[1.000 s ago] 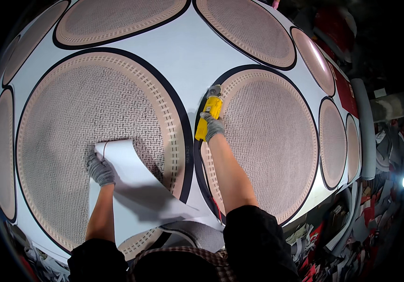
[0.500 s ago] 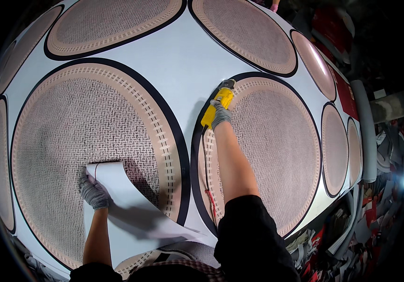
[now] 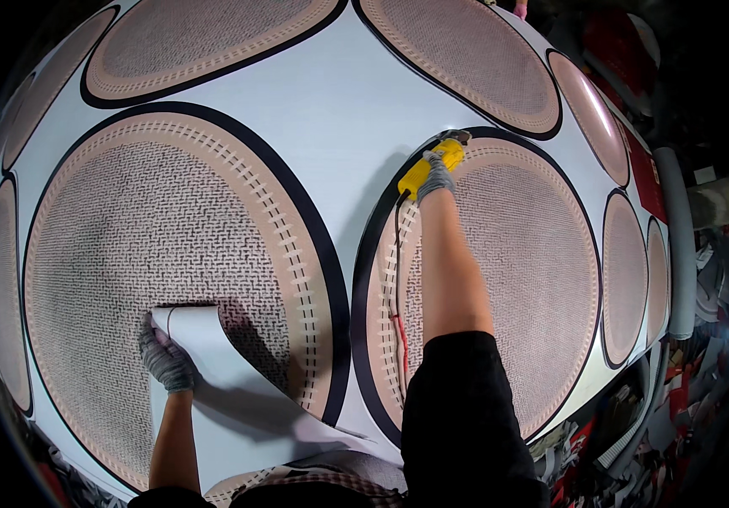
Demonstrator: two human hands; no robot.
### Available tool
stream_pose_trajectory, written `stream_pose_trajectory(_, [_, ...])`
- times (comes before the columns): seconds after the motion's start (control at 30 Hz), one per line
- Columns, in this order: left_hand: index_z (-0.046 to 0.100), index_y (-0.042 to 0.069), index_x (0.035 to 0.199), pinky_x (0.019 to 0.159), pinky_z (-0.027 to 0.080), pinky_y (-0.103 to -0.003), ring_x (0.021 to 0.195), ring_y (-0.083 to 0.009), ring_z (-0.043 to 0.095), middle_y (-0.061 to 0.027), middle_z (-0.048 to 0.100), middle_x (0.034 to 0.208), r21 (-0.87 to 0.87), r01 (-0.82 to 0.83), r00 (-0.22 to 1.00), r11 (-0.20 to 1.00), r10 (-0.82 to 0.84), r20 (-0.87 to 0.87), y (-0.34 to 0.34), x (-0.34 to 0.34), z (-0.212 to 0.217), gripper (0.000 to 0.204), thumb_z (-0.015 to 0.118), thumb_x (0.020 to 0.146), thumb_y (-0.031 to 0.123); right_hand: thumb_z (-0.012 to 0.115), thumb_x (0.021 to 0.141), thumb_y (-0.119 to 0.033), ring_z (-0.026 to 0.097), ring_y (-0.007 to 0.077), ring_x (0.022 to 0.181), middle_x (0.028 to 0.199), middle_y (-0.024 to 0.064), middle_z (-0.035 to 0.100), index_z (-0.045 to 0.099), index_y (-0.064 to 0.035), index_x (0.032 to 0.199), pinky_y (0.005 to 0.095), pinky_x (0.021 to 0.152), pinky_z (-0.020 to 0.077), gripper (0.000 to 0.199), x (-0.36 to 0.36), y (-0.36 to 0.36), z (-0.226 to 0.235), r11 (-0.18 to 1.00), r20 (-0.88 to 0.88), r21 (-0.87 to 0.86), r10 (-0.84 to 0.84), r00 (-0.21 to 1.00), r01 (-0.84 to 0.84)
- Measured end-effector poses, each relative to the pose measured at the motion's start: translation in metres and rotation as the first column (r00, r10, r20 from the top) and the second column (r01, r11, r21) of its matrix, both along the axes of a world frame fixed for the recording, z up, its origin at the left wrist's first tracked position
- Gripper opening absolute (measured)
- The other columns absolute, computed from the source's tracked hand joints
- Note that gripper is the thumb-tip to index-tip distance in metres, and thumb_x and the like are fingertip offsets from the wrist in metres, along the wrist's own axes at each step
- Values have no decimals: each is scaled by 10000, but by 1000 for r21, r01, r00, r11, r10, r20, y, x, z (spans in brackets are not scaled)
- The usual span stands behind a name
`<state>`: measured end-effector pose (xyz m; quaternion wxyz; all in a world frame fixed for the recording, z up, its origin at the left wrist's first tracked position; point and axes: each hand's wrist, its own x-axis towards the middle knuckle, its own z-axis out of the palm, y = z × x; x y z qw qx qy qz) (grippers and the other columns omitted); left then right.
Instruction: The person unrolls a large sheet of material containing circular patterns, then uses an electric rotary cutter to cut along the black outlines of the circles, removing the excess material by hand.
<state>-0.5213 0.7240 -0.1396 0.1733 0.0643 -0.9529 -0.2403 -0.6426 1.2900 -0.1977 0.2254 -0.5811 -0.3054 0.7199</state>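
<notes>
My right hand (image 3: 436,179), in a grey glove, is wrapped round a yellow electric cutter (image 3: 429,170). The cutter's dark metal head sits on the black border at the upper left of the right oval mat print (image 3: 517,279). Its cord, dark and then red, runs back toward me beside my forearm. With its fingers closed on the edge, my gloved left hand (image 3: 165,360) holds a folded-back white sheet strip (image 3: 212,356). That strip lies over the lower part of the left oval mat print (image 3: 144,229), whose lower edge it partly hides.
More oval prints, such as one at the far left (image 3: 203,42), share the white sheet (image 3: 322,93). A grey roll (image 3: 676,245) stands along the right edge. Scraps (image 3: 669,423) are heaped beyond it at lower right. Part of another person's pink hand (image 3: 521,9) shows at the top.
My right hand and the cutter have moved up and to the right along the black border of the right oval. My left hand keeps its hold on the white strip.
</notes>
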Motion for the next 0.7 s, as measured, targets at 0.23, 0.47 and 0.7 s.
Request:
stream_pose_trajectory(0.23, [486, -31, 1229, 972, 394, -359, 1090, -299, 530, -191, 545, 1171, -38, 10, 998, 999, -8, 56, 4, 2, 10, 364, 363, 958, 177, 717, 733, -208, 586, 323, 939, 1063, 106, 605, 497, -95, 1156, 487, 859, 444, 489, -18, 29, 9, 998, 38, -55, 14, 999, -11])
stream_pose_trajectory(0.47, [489, -27, 1224, 971, 394, -357, 1083, -288, 532, -182, 547, 1165, -105, 20, 998, 994, -14, 61, 4, -1, 9, 369, 353, 962, 193, 697, 757, -268, 585, 310, 936, 1057, 107, 613, 490, -140, 1177, 500, 855, 431, 485, -29, 74, -1, 995, 117, -101, 20, 993, -9])
stream_pose_trajectory(0.7, [455, 17, 1264, 1017, 344, -324, 1134, -193, 454, -82, 473, 1232, 528, 34, 999, 849, -25, -24, -13, 4, -24, 356, 343, 953, 152, 711, 731, -275, 611, 289, 771, 889, 89, 607, 506, -98, 1105, 435, 699, 515, 462, 30, 68, -18, 989, -514, 105, 146, 845, -107])
